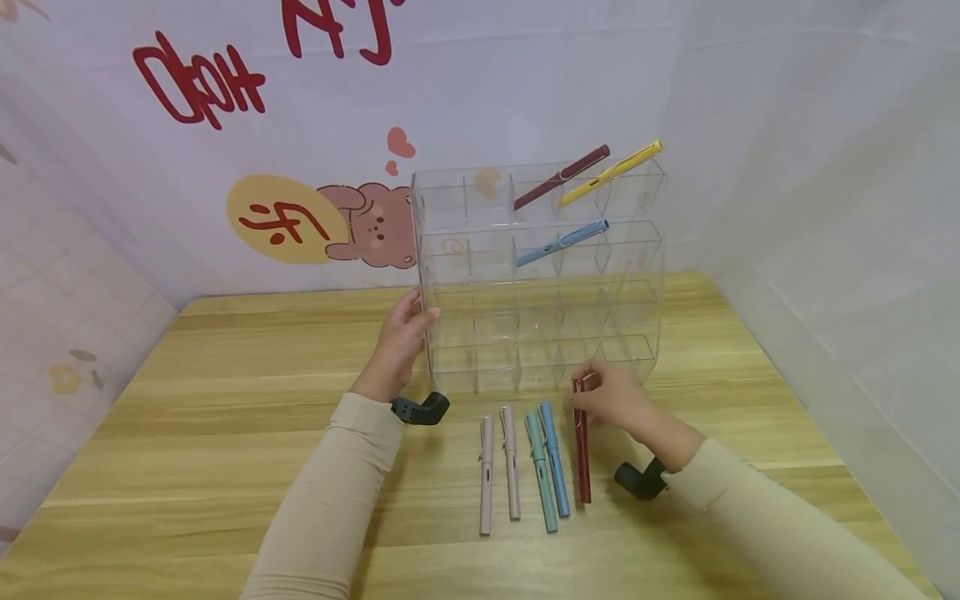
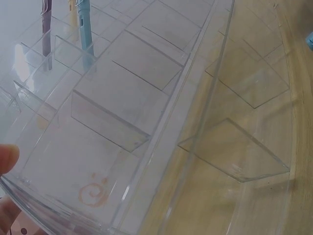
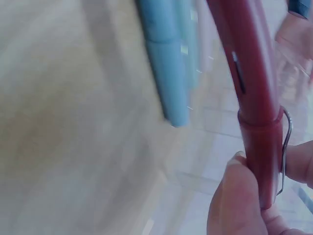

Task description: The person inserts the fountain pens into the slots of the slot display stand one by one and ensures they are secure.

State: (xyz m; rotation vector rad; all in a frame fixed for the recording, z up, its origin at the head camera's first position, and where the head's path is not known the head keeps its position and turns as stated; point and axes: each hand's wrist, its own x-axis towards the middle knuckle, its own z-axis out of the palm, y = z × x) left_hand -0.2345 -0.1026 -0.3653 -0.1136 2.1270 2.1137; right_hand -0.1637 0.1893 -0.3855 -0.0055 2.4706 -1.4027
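Note:
A clear acrylic rack (image 1: pixel 450 358) with several tiers of compartments stands upright on the table. My left hand (image 1: pixel 396 342) grips its left side edge, thumb in front and fingers around behind. In front of the rack, my right hand (image 1: pixel 615 400) pinches a dark red pen (image 1: pixel 582 458) by its capped, clipped end. The right wrist view shows thumb and fingers on the cap of this red pen (image 3: pixel 259 98). Left of it lie a blue pen (image 1: pixel 555 462), a green pen (image 1: pixel 542 475) and two pale pink pens (image 1: pixel 512 467), side by side.
In the rack's top tier lean another dark red pen (image 1: pixel 562 177) and a yellow pen (image 1: pixel 611 175). A light blue pen (image 1: pixel 562 243) leans in the tier below. Behind the wooden table (image 1: pixel 225 375) hangs a printed white cloth (image 1: pixel 525 75).

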